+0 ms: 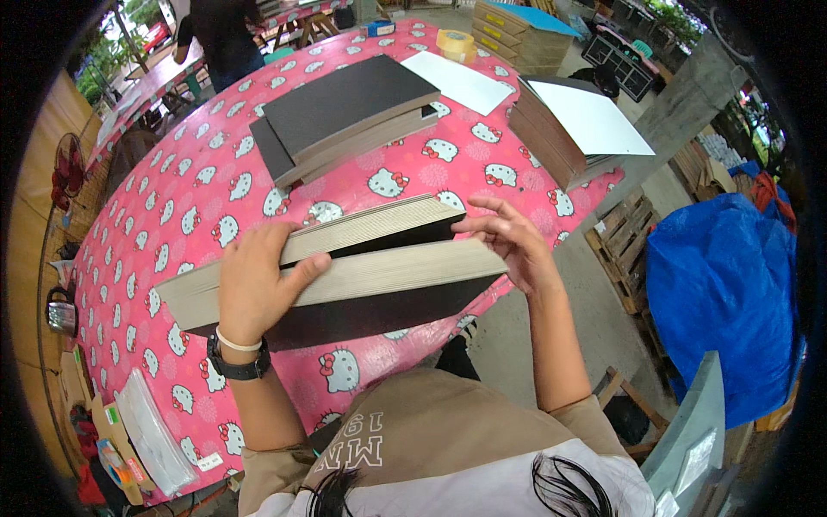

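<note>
Two thick stacks of black cardboard sheets with pale grey edges stand on their long sides in front of me, a narrow gap between them. My left hand (256,280) grips them from above near their left end, its thumb lying across the edges of the near stack (379,312). The fingers reach over toward the far stack (370,226). At the right end, my right hand (519,250) has its fingers apart and partly bent, with fingertips at the sheets' corners by the gap.
Black boards (353,102) lie piled beyond my hands on the pink patterned tablecloth (185,222). White sheets (461,80) and another pile topped with white (590,116) are farther right. A tape roll (456,45) sits at the back. A blue tarp (724,302) covers something at right.
</note>
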Available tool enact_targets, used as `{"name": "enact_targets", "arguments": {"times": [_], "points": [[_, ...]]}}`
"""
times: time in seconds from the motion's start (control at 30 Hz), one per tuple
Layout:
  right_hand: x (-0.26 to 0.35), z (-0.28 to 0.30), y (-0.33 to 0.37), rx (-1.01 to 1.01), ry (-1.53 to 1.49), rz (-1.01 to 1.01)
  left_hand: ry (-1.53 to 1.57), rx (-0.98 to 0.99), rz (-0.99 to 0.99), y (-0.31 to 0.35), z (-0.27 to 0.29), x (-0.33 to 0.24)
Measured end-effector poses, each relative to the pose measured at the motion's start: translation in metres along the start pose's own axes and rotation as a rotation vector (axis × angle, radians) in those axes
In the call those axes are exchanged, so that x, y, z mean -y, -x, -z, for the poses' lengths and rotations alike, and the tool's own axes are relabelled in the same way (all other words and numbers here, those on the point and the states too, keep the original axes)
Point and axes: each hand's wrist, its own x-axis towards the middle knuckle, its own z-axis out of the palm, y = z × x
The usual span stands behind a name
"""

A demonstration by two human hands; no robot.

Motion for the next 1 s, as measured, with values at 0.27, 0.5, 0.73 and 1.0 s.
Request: {"name": "enact_targets", "arguments": {"times": [0.27,0.5,0.73,1.0], "points": [[-0.017,0.006,-0.05,0.199,0.71,0.192,-0.034,0.114,-0.443,0.001,0.01,-0.019],[-0.038,0.008,-0.078,0.103,0.291,0.277,0.126,0.017,-0.456,0.017,0.021,-0.044],[-0.006,0.109,-0.063,-0.639,0.205,0.027,0.189,0.14,-0.214,0.024,0.008,-0.027],[-0.066,0.27,0.036,-1.029,0.019,-0.044,0.17,0.224,-0.237,0.013,0.01,-0.026]]}}
